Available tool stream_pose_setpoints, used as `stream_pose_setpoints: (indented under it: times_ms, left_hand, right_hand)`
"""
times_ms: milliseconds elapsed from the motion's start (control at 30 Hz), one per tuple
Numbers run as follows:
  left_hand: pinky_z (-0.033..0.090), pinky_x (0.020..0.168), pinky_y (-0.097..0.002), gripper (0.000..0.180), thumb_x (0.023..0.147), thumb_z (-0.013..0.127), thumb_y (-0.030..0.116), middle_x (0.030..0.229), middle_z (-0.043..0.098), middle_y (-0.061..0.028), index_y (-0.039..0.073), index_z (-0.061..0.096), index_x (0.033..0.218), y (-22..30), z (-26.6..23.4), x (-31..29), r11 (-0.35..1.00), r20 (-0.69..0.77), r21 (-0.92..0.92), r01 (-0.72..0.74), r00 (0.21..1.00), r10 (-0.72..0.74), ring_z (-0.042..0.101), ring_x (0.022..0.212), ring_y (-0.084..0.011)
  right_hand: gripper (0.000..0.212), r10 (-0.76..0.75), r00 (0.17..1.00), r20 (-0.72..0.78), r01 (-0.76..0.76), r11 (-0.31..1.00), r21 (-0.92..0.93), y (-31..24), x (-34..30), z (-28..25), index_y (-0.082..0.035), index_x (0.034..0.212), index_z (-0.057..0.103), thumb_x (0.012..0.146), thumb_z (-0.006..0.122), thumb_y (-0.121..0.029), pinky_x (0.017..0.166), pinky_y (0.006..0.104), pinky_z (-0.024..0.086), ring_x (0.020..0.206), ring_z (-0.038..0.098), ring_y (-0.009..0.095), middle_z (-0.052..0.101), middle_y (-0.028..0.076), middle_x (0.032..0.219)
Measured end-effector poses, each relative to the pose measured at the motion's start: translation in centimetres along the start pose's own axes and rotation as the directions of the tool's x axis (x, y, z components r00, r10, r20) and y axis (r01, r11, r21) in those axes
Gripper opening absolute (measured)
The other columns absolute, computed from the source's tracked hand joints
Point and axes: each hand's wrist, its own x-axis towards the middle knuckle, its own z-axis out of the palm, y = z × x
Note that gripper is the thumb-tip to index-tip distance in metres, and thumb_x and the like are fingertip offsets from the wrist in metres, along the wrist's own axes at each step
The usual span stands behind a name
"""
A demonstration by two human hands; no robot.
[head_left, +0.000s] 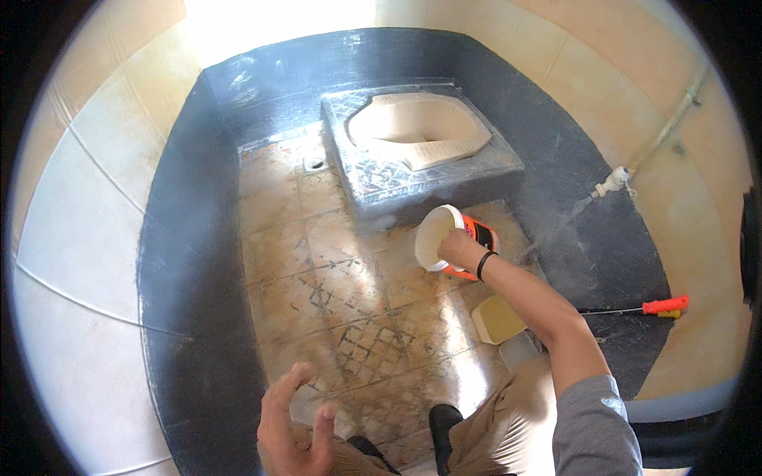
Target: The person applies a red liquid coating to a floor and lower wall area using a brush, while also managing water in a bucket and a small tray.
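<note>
My right hand (460, 249), closed with a black band at the wrist, grips the rim of a white and orange bucket (484, 235). The bucket leans with its mouth toward the left, in front of the raised squat toilet (429, 127). Its inside looks pale; the fingertips inside the rim are hidden. Low on the left, my left hand (292, 420) holds nothing, its fingers and thumb apart above my knee. Beside my right forearm sit a yellowish tub (500, 320) and a greyish container (520, 350), partly covered by my arm and leg.
Worn patterned tiles (357, 301) cover the floor, with a drain hole (316, 164) left of the toilet step. Dark paint bands the lower walls (198, 262). A tap (613, 182) on a pipe juts from the right wall. Red-handled (665, 305) and yellow-handled tools lie at right.
</note>
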Motion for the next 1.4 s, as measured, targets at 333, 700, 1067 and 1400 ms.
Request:
stream_pose_setpoints:
  times_ms: [333,700,1067,1400]
  left_hand:
    - [0.048,0.104,-0.0476,0.054,0.095,0.067,0.028,0.119,0.069,-0.0248,-0.008,0.057,0.133,-0.7,-1.7,-2.6,0.991,-0.012,0.134,-0.006,1.0,0.008,0.065,0.116,-0.0392]
    - [0.049,0.103,-0.0447,0.061,0.1,0.06,0.04,0.121,0.067,-0.024,-0.009,0.053,0.136,0.5,-0.3,-4.8,0.994,-0.234,0.107,0.031,0.972,-0.006,0.067,0.112,-0.033]
    - [0.049,0.102,-0.0456,0.067,0.102,0.057,0.048,0.122,0.065,-0.024,-0.007,0.051,0.139,1.4,0.0,-5.0,0.998,-0.25,-0.064,-0.016,0.968,-0.001,0.067,0.111,-0.0338]
    - [0.047,0.104,-0.0456,0.067,0.102,0.057,0.046,0.125,0.065,-0.0239,-0.006,0.049,0.143,1.0,0.6,-4.6,0.983,-0.234,-0.184,-0.015,0.972,-0.029,0.067,0.112,-0.0335]
  right_hand:
    - [0.016,-0.058,0.997,-0.056,0.054,0.996,-0.073,-1.8,2.6,-2.4,-0.014,0.08,0.079,0.086,0.07,-0.026,0.084,0.0402,0.052,0.083,0.074,0.024,0.077,0.006,0.083]
    - [0.045,-0.158,0.987,0.018,0.158,0.987,0.024,-5.6,1.8,-1.6,-0.012,0.077,0.077,0.068,0.081,-0.055,0.075,0.0421,0.052,0.082,0.072,0.027,0.073,0.008,0.079]
    - [0.014,-0.214,0.975,-0.05,0.159,0.842,-0.515,-8.6,2.8,3.4,-0.021,0.083,0.08,0.086,0.069,-0.028,0.073,0.0379,0.042,0.089,0.07,0.016,0.075,-0.002,0.084]
    - [0.018,0.11,0.985,-0.133,-0.144,0.95,-0.278,-0.2,-3.2,-0.3,-0.019,0.079,0.079,0.086,0.068,-0.031,0.085,0.0431,0.044,0.081,0.071,0.02,0.076,0.002,0.081]
